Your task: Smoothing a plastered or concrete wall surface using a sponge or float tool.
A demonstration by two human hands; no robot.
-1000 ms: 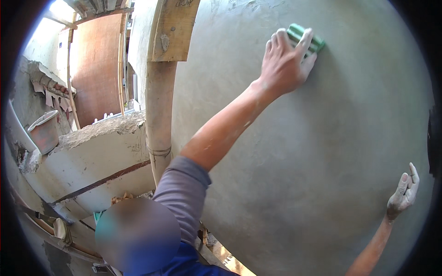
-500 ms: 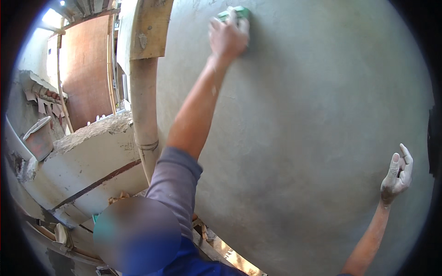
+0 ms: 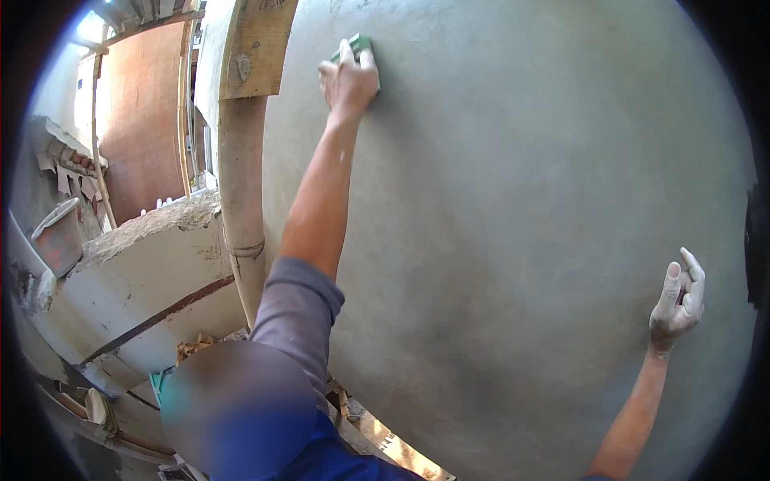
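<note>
A broad grey plastered wall (image 3: 497, 200) fills most of the view. High on its left part, my left hand (image 3: 351, 84) grips a green rectangular block (image 3: 362, 41) and presses it flat to the surface. Fingers cover much of the block, so its exact kind is unclear. Pale dust coats my fingertips. At the lower right my right hand (image 3: 676, 309), whitened with dust, is raised in front of the wall with thumb apart and fingers loosely bent. Nothing shows in it, and I cannot tell whether it touches the wall.
Just left of the wall runs an upright pipe (image 3: 242, 172) below a wooden board (image 3: 255, 48). Farther left, a bucket (image 3: 60, 240) stands by a broken-edged low wall (image 3: 152, 276). A brown panel (image 3: 144, 120) rises behind. A blurred patch hides the lower left.
My left hand has slid left and slightly down along the wall with the green block. My right hand keeps its pose, a little farther left in view. The whole view has shifted slightly.
</note>
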